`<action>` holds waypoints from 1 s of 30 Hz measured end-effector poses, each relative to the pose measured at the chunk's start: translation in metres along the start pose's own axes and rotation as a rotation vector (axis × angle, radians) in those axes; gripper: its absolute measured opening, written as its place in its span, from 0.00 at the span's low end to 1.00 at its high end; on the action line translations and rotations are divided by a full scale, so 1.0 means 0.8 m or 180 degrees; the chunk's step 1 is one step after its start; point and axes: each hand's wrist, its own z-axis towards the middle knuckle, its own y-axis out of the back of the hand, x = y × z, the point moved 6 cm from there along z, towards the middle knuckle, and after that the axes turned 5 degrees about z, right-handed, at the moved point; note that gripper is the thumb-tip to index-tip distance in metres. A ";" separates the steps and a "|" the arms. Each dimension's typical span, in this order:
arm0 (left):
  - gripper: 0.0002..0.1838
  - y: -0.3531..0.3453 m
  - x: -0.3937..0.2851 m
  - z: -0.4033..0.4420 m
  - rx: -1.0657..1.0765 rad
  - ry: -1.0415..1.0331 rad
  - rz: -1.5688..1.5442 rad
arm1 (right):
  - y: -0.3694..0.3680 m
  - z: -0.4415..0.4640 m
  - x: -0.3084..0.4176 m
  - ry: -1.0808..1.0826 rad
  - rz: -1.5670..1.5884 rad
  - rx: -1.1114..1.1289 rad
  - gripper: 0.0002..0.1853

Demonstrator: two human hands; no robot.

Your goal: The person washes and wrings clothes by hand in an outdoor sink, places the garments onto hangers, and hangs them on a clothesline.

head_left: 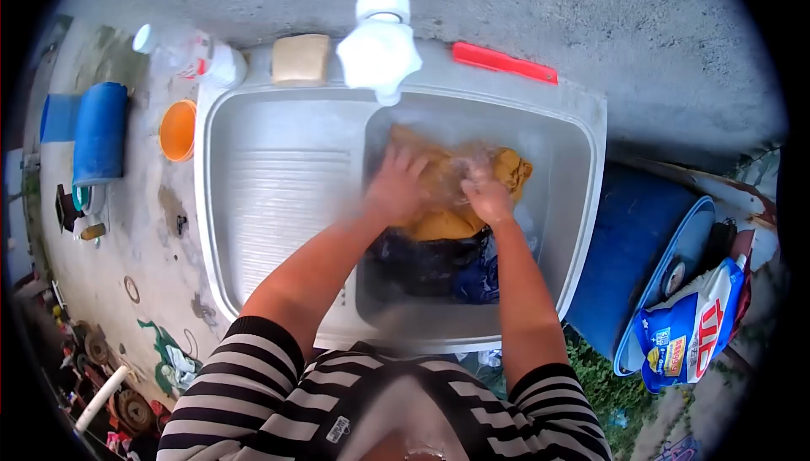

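1. Mustard cloth [447,223]: bunched up in the deep basin [553,208] of the white sink, in the far half, nearer the left edge than the right. Wet-looking, blurred in the middle.
2. Left hand [400,181]: on the cloth's left part, back of hand up, fingers spread wide.
3. Right hand [487,193]: on the cloth's right part, fingers bent. Blur there, cannot tell if it's pinching fabric.
4. Dark cloth [413,265]: just on the near side of the mustard one, by the basin's left edge. Blue cloth [478,280] beside it, to the right, partly behind the right forearm.
5. White tap [380,49]: over the sink's far edge, spout near the basin's far left corner.
6. Beige block [300,59]: on the far edge, left of the tap. Red strip [504,62]: on the far edge, right of the tap.
7. Ribbed washboard [283,208]: left side of the sink, beside the basin.
8. Clear bottle [198,56]: by the sink's far left corner. Orange bucket [177,130]: outside the left edge.
9. Blue barrel [629,250]: outside the right edge, detergent bag [692,326] by its near end.
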 end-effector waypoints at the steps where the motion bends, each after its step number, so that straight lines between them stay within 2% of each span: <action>1: 0.37 0.022 0.000 -0.010 0.0241 0.0056 -0.0096 | 0.005 -0.016 -0.006 -0.0199 0.0107 -0.0228 0.32; 2: 0.33 0.035 0.000 -0.018 0.0217 0.0147 -0.0247 | 0.010 -0.031 -0.019 -0.0401 0.0206 -0.0468 0.32; 3: 0.29 0.047 0.000 -0.026 0.0188 0.0237 -0.0400 | 0.007 -0.039 -0.025 -0.0232 -0.0596 -0.0627 0.34; 6: 0.19 0.057 0.017 -0.043 0.0191 0.0457 -0.1078 | -0.006 -0.034 -0.070 -0.1038 -0.0193 -0.0469 0.30; 9: 0.10 0.068 0.050 -0.071 -0.0280 0.0623 -0.2658 | 0.038 -0.016 -0.053 -0.1256 0.1942 0.0477 0.19; 10: 0.10 0.075 0.061 -0.079 -0.0395 0.0639 -0.2875 | 0.105 -0.043 0.037 -0.1472 0.2390 -0.0334 0.11; 11: 0.09 0.084 0.073 -0.092 -0.0512 0.0677 -0.3107 | 0.132 -0.032 0.017 -0.0358 0.2811 -0.0403 0.05; 12: 0.08 0.093 0.082 -0.104 -0.0630 0.0729 -0.3342 | 0.169 -0.048 0.036 -0.0231 0.3027 -0.0801 0.02; 14: 0.08 0.127 0.089 -0.133 -0.0709 0.0887 -0.3882 | 0.232 -0.091 0.060 -0.0241 0.3486 -0.1499 0.02; 18: 0.07 0.143 0.091 -0.138 -0.1100 0.0546 -0.4675 | 0.244 -0.116 0.018 -0.0113 0.3600 -0.2054 0.01; 21: 0.08 0.105 0.088 -0.115 -0.1703 0.0151 -0.3259 | 0.200 -0.094 -0.055 -0.0376 0.2126 -0.1997 0.04; 22: 0.09 0.090 0.085 -0.109 -0.1503 0.0373 -0.3196 | 0.177 -0.080 -0.097 -0.0487 0.1537 -0.1908 0.08; 24: 0.10 0.061 0.076 -0.107 -0.1078 0.0820 -0.3066 | 0.144 -0.066 -0.083 -0.0167 -0.0373 -0.2246 0.17; 25: 0.13 0.056 0.069 -0.112 -0.0859 0.0795 -0.3019 | 0.119 -0.064 -0.064 -0.0012 -0.1342 -0.2345 0.22; 27: 0.15 0.000 0.074 -0.114 -0.0872 0.0464 -0.3138 | 0.064 -0.058 -0.016 -0.0310 -0.1374 -0.1887 0.33; 30: 0.19 -0.020 0.066 -0.138 -0.0372 0.0544 -0.3455 | -0.018 -0.025 -0.058 0.0082 -0.2172 -0.1025 0.30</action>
